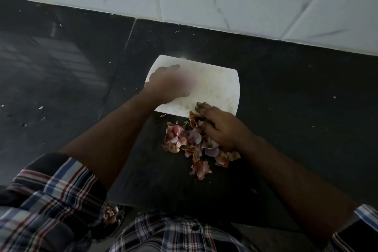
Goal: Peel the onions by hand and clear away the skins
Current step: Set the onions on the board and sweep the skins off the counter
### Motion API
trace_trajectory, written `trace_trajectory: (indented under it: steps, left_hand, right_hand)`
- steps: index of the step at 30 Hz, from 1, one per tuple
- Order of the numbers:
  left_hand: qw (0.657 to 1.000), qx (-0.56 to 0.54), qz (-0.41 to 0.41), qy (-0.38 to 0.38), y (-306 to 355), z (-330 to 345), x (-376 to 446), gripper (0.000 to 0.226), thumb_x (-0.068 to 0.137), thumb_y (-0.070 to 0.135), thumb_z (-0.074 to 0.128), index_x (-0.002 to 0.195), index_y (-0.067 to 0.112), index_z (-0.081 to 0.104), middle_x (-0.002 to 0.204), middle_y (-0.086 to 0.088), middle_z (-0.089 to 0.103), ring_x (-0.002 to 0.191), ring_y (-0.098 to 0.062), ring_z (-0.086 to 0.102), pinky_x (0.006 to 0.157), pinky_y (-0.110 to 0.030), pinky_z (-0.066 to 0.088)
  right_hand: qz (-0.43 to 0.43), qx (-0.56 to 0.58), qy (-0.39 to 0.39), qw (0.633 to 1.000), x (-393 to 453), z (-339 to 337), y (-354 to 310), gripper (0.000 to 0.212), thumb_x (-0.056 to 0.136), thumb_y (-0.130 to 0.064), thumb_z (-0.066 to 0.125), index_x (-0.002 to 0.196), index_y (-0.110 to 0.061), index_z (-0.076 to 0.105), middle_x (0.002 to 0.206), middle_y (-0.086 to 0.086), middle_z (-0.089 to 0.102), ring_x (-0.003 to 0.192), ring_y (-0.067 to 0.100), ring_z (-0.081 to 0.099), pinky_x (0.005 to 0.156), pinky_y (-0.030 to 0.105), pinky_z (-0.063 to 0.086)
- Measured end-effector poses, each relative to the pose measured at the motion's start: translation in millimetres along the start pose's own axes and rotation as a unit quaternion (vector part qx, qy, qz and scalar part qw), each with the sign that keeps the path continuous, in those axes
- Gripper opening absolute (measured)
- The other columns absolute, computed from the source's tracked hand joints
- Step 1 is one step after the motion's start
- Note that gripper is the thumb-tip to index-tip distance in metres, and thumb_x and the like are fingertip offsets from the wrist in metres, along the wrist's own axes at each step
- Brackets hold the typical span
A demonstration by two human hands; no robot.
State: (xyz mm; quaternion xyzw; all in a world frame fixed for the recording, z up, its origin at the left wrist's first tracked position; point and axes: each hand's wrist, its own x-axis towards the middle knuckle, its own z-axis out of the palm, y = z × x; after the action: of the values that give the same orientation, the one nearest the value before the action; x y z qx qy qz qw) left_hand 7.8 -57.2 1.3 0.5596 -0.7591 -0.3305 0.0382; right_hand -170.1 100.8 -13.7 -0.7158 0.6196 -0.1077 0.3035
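Clearing skins is the step in hand. The onion skins (194,143) lie heaped on the desk (286,108) just below the white board (216,84). The right hand (218,127) rests flat-fingered on the heap, gripping nothing; the left hand (169,84) is blurred over the board, apparently open. Next: gather the heap and carry it off.
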Motion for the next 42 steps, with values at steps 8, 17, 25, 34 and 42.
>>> trace_trajectory:
  steps: [8,17,25,34,42]
  left_hand:
    - [0.999,-0.025,0.035,0.031,-22.9,-7.1,-25.0,0.086,0.087,0.035,0.075,0.156,0.014,0.028,0.158,-0.010,0.038,0.145,-0.028,0.034,0.115,-0.043,0.034]
    - [0.987,-0.039,0.103,-0.115,-44.3,-2.3,-104.7,0.074,0.086,0.046,0.073,0.151,0.029,0.042,0.135,0.000,0.052,0.120,-0.020,0.058,0.099,-0.035,0.048]
    - [0.961,0.139,0.165,-0.172,-25.9,29.9,-102.7,0.123,0.069,0.046,0.086,0.160,0.029,0.005,0.141,-0.011,0.031,0.130,-0.035,0.042,0.109,-0.046,0.043]
    - [0.954,0.167,0.154,-0.198,-35.3,29.3,-99.3,0.139,0.060,0.054,0.089,0.159,0.028,-0.004,0.146,-0.012,0.023,0.136,-0.039,0.035,0.110,-0.051,0.041]
    - [0.949,0.207,0.148,-0.184,-27.3,47.5,-120.2,0.144,0.063,0.060,0.086,0.157,0.023,-0.017,0.148,-0.016,0.019,0.138,-0.044,0.032,0.108,-0.058,0.042]
  right_hand:
    - [0.037,-0.072,-0.024,0.996,1.7,13.6,-13.5,0.058,0.101,-0.040,0.033,0.153,-0.013,0.034,0.164,0.008,0.023,0.153,0.023,0.014,0.124,0.038,0.011]
    - [0.210,-0.018,0.098,0.972,-52.0,-15.1,-3.4,0.073,0.077,-0.075,0.058,0.134,-0.029,0.057,0.127,0.002,0.064,0.116,0.022,0.062,0.094,0.038,0.052]
    - [0.270,-0.023,0.023,0.962,-61.8,32.8,-40.0,0.122,0.047,-0.075,0.075,0.150,-0.030,0.028,0.140,0.009,0.034,0.133,0.035,0.036,0.109,0.045,0.040]
    - [0.306,-0.052,-0.020,0.950,-68.9,32.7,-54.2,0.142,0.049,-0.057,0.092,0.157,-0.021,0.007,0.147,0.011,0.022,0.136,0.038,0.032,0.111,0.047,0.040]
    - [0.251,-0.026,0.038,0.967,-40.1,31.5,-66.8,0.113,0.066,-0.042,0.087,0.152,-0.013,0.020,0.143,0.012,0.026,0.131,0.037,0.042,0.106,0.043,0.044]
